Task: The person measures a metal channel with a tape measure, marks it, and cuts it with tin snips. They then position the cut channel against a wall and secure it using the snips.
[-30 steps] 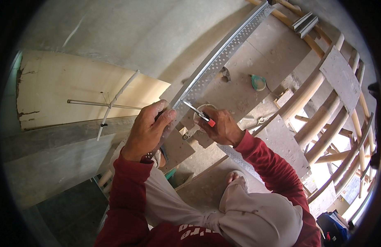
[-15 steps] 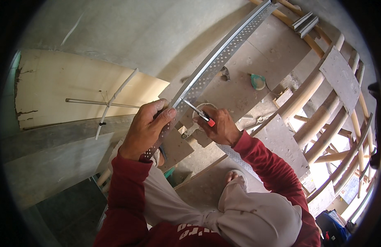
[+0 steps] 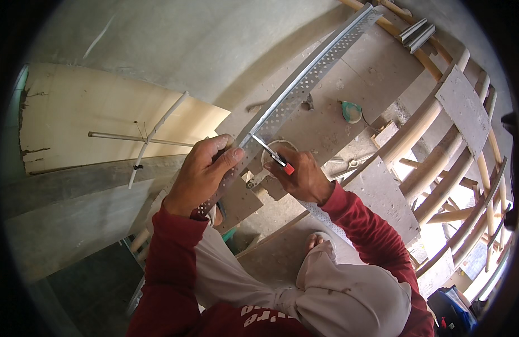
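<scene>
Two hands are working on one long perforated metal strip [image 3: 322, 63], which is running diagonally from beside my left sleeve [image 3: 175, 241] up to the wooden poles at the top. My left hand [image 3: 203, 174] is gripping the strip near its lower end; the fingers are closing around it, thumb lying on the near side. My right hand [image 3: 305, 175] is holding a slim tool [image 3: 279, 159] with a red end; the fingers are curling narrowly around it. The tool's bright tip is pointing up and left, appearing to meet the strip near its fold, just beyond my left thumb; I cannot tell how firmly it is pressing.

Surroundings: a round pale bucket [image 3: 270, 147] is standing below the tool, partly hidden by my right hand. A hammer head [image 3: 309, 102] is showing beside the strip, and a green rounded case [image 3: 352, 112] is lying farther right on the grey board [image 3: 377, 73]. A second perforated strip [image 3: 328, 220] is passing beneath my right forearm. Two short metal channels [image 3: 417, 37] are resting near the top right, by the wooden poles [image 3: 433, 160]. A blue bag [image 3: 455, 310] is sitting at lower right.
</scene>
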### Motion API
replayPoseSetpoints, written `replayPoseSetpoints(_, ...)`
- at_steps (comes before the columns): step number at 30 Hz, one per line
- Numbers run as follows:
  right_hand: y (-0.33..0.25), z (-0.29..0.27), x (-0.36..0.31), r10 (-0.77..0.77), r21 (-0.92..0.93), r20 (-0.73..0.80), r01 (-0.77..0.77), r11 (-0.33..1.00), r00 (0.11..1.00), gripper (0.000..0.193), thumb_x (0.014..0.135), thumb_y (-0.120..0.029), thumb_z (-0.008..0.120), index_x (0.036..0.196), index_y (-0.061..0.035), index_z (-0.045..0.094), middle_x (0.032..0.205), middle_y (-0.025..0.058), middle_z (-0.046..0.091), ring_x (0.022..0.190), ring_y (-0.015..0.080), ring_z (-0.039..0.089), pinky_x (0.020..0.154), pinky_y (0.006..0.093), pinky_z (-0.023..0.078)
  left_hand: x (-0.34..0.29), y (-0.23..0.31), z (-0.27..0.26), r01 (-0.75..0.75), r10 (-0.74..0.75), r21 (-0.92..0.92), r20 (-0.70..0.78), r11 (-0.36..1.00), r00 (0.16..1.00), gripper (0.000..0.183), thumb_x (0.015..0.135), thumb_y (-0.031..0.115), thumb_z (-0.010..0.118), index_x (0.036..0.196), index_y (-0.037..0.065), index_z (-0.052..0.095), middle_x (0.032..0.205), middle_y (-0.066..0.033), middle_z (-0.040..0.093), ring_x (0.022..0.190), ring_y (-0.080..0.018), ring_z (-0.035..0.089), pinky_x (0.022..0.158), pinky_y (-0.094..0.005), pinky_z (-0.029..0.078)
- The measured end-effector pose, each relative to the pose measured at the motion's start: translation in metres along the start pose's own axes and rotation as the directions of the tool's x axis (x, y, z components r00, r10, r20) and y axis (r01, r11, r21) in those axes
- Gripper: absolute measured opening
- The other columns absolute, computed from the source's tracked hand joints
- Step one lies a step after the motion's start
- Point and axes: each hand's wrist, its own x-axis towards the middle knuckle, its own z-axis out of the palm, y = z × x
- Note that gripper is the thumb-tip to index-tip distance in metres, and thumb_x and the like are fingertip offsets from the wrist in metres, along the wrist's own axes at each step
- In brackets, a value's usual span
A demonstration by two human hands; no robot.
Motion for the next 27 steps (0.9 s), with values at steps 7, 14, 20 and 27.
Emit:
replayPoseSetpoints(7,0.005,-0.002,0.004,0.034,0.018,0.017,-0.035,0.999,0.999,0.028,0.088,-0.024,0.068,0.079,0.0000,0.057,0.065,0.0199,0.056,0.060,0.0411,0.055,0.058,0.0478,0.044,0.000,0.001,0.001,0.002,-0.002,-0.001,-0.014,1.000,1.000,0.035,0.099,0.025,0.057,0.072,0.007,0.044,0.062,0.0045,0.041,0.056,-0.0038,0.037,0.049,-0.0226,0.032)
replayPoseSetpoints(14,0.013,-0.001,0.005,-0.006,-0.001,-0.004,0.006,1.000,1.000,0.027,0.086,-0.022,0.069,0.078,0.0003,0.057,0.068,0.0205,0.056,0.064,0.0415,0.056,0.062,0.0481,0.045,0.000,0.000,0.002,-0.037,0.038,0.026,-0.036,0.999,0.999,0.033,0.099,0.024,0.057,0.074,0.006,0.047,0.062,0.0042,0.042,0.057,-0.0040,0.037,0.050,-0.0229,0.032)
replayPoseSetpoints(20,0.020,0.001,0.003,-0.061,-0.072,-0.002,0.061,0.996,0.998,0.016,0.091,-0.015,0.064,0.098,-0.0007,0.064,0.074,0.0206,0.062,0.062,0.0390,0.060,0.059,0.0436,0.048,0.007,-0.010,0.000,-0.035,0.038,0.073,-0.038,0.997,0.999,0.035,0.097,0.025,0.059,0.071,0.004,0.047,0.061,0.0027,0.042,0.058,-0.0061,0.036,0.052,-0.0254,0.034)
replayPoseSetpoints(27,0.004,-0.010,-0.003,0.108,0.043,0.077,-0.111,0.993,0.991,0.030,0.091,-0.025,0.065,0.076,-0.0008,0.054,0.068,0.0195,0.053,0.066,0.0410,0.053,0.062,0.0478,0.042,0.009,-0.013,0.002,-0.061,0.078,0.163,-0.099,0.985,0.992,0.037,0.093,0.026,0.063,0.072,0.001,0.047,0.059,-0.0037,0.043,0.057,-0.0110,0.037,0.053,-0.0307,0.035)
